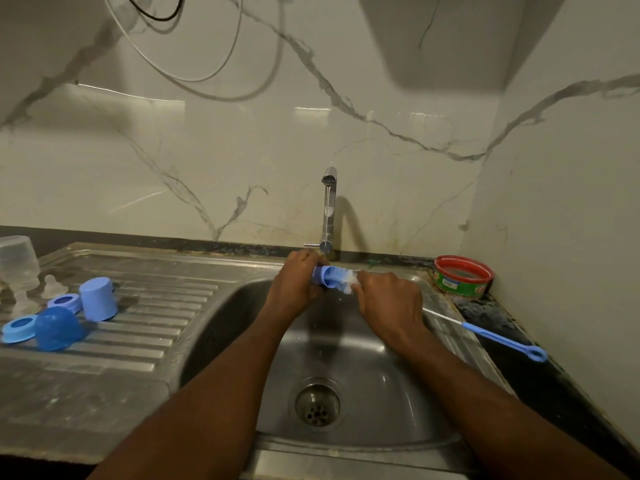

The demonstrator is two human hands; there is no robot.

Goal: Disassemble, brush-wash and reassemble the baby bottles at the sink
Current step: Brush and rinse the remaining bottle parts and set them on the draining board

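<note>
Both hands point(294, 278) point(388, 303) grip brush point(341, 277) inside cap point(320, 276).

Blue ring point(320, 276) held over the sink, blue-white brush point(341, 276) through it (handle right).

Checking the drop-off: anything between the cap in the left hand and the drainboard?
Nothing visible. The left hand holds the cap over the sink; the drainboard strip beside the basin is bare.
</note>
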